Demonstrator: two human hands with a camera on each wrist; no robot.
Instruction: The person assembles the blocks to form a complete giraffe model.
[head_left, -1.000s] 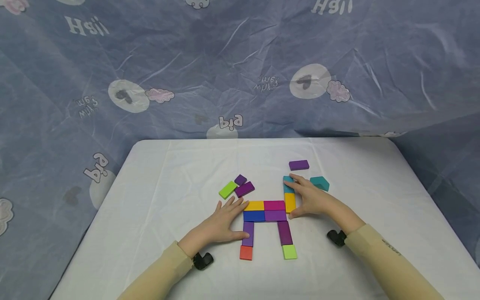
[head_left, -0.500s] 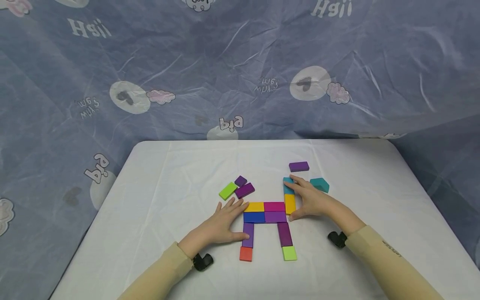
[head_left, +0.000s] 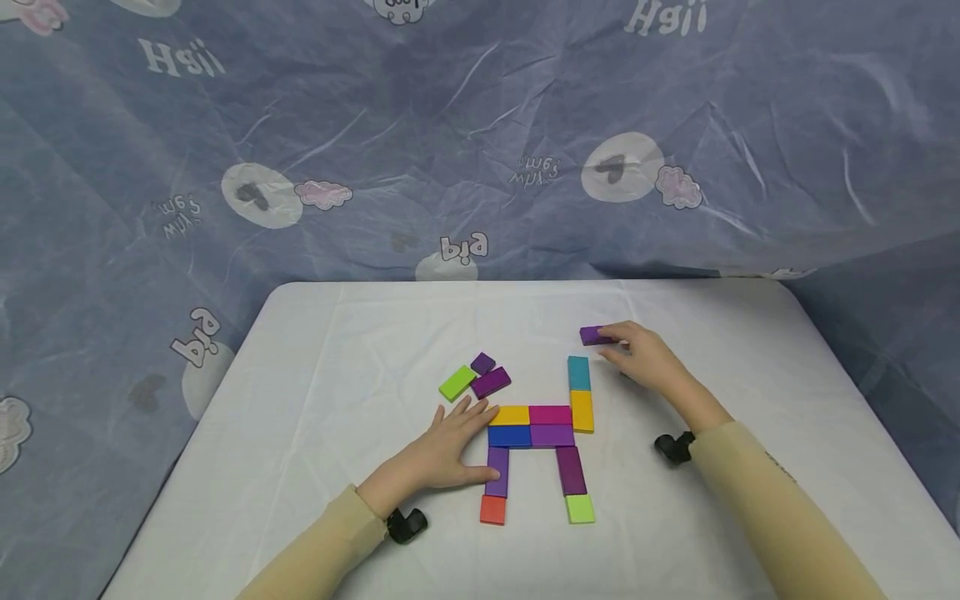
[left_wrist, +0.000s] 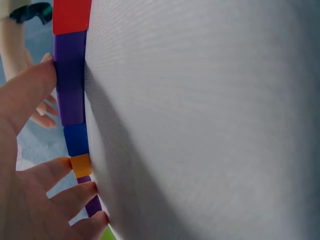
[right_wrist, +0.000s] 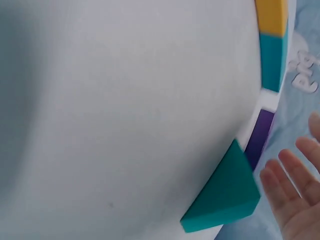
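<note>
In the head view, flat coloured blocks form a figure: yellow (head_left: 512, 415), pink (head_left: 550, 414), blue (head_left: 509, 436) and violet (head_left: 551, 435) make its body. My left hand (head_left: 448, 450) lies spread at its left, thumb touching the purple leg block (left_wrist: 71, 80) and a fingertip at the yellow one. At the upper right stand a light-blue block (head_left: 578, 372) and a second yellow block (head_left: 582, 410). My right hand (head_left: 643, 357) reaches to a loose purple block (head_left: 590, 336), fingers unclosed. A teal angled block (right_wrist: 225, 192) appears beside it in the right wrist view; the head view hides it.
Loose lime (head_left: 457, 382), dark purple (head_left: 482, 363) and plum (head_left: 491, 382) blocks lie beyond my left fingers. Red (head_left: 492, 510) and light-green (head_left: 581, 508) blocks end the figure's legs. A white cloth covers the table (head_left: 360, 367); a printed blue curtain (head_left: 480, 125) hangs behind.
My right hand has left the light-blue and yellow blocks and moved away from me to the loose purple block. The left hand stays in place.
</note>
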